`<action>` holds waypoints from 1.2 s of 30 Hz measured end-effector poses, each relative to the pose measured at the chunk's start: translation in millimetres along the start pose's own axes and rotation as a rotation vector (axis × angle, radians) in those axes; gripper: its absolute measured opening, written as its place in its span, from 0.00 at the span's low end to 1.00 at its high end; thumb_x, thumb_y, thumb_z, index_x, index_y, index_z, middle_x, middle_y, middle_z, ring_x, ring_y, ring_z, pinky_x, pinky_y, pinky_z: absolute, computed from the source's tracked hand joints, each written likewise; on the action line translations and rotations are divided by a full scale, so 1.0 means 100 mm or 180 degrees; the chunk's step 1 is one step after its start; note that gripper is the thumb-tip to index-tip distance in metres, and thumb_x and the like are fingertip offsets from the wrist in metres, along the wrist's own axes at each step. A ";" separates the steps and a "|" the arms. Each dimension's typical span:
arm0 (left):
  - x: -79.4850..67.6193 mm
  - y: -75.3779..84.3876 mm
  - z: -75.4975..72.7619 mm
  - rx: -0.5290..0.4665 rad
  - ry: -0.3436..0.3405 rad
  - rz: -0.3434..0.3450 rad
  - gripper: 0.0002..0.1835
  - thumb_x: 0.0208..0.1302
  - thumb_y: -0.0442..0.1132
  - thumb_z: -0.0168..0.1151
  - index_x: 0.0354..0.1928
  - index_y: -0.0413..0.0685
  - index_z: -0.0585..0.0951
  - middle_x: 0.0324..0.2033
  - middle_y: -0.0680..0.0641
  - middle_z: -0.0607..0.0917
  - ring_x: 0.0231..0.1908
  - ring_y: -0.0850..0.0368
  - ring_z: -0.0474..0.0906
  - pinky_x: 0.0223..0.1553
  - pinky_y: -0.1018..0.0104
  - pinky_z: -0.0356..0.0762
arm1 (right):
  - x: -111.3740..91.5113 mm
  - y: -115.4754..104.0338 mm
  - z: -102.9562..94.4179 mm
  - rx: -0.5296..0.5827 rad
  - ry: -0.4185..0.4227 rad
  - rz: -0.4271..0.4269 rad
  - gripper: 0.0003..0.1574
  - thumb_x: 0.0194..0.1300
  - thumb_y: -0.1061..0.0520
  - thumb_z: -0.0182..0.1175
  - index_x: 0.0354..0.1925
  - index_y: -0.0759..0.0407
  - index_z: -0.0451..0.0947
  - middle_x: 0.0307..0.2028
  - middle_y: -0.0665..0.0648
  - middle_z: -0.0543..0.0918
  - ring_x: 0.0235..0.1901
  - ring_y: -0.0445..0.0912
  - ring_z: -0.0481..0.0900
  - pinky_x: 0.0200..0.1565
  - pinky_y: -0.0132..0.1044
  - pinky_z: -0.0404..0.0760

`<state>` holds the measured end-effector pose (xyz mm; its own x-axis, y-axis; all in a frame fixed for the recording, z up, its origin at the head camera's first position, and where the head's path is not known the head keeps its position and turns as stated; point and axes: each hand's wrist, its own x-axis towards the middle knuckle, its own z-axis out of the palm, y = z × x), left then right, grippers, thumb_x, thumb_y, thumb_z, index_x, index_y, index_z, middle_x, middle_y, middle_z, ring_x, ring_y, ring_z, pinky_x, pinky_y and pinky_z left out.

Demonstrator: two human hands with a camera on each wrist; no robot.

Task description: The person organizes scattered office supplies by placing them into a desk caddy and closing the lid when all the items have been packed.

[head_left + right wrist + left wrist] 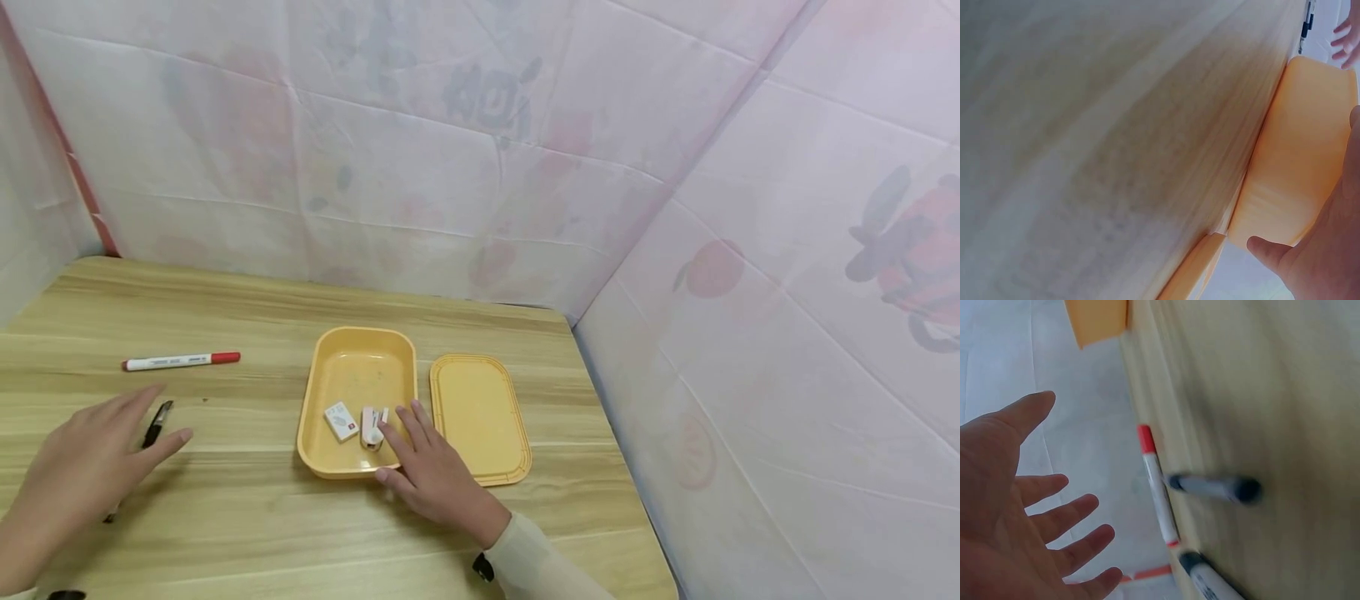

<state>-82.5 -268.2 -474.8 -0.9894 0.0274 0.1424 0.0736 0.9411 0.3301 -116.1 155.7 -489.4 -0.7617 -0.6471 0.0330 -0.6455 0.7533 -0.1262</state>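
My left hand (86, 462), fingers apart, hovers over a black pen (156, 425) on the table, covering its middle in the head view. The left wrist view shows a dark-ended pen (1210, 487) and a dark-capped white marker (1207, 578) beside that hand. My right hand (442, 483) is at the near right corner of a yellow plastic box (307, 408), thumb by the front rim and fingers extended over the right rim. Inside the box lie a small pink-and-white stapler (371, 429) and a little white printed box (341, 422). Neither hand grips anything.
A red-capped white marker (180, 362) lies on the wood-grain table (247, 517), beyond my left hand. The yellow lid (480, 417) lies flat right of the box. Patterned white sheets (450, 167) hang behind the table and along its right side.
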 end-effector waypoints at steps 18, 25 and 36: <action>-0.21 -0.48 0.15 -0.0303 0.0182 -0.0661 0.45 0.73 0.55 0.57 0.76 0.32 0.50 0.65 0.15 0.56 0.57 0.11 0.53 0.57 0.17 0.48 | -0.03 0.01 0.00 0.0038 -0.0013 0.0010 0.42 0.78 0.29 0.27 0.81 0.41 0.43 0.80 0.57 0.47 0.81 0.52 0.32 0.74 0.51 0.60; -0.22 -0.65 0.25 -0.0330 0.0085 -0.0958 0.45 0.73 0.51 0.57 0.78 0.35 0.47 0.68 0.17 0.52 0.65 0.15 0.49 0.59 0.20 0.50 | -0.02 0.00 0.00 0.0082 -0.0037 0.0015 0.42 0.78 0.28 0.28 0.81 0.41 0.43 0.81 0.57 0.47 0.81 0.52 0.31 0.75 0.51 0.59; -0.21 -0.64 0.23 -0.0227 -0.0137 -0.1191 0.44 0.72 0.42 0.59 0.76 0.29 0.45 0.63 0.16 0.55 0.62 0.17 0.54 0.59 0.23 0.58 | 0.00 0.01 0.02 -0.0044 0.0044 -0.0041 0.42 0.78 0.29 0.28 0.81 0.42 0.44 0.80 0.57 0.48 0.81 0.53 0.33 0.75 0.50 0.60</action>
<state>-69.7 -321.0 -520.5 -0.9538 -0.2980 -0.0390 -0.2867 0.8629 0.4161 -116.4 156.4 -491.1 -0.7539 -0.6552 0.0484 -0.6560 0.7464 -0.1120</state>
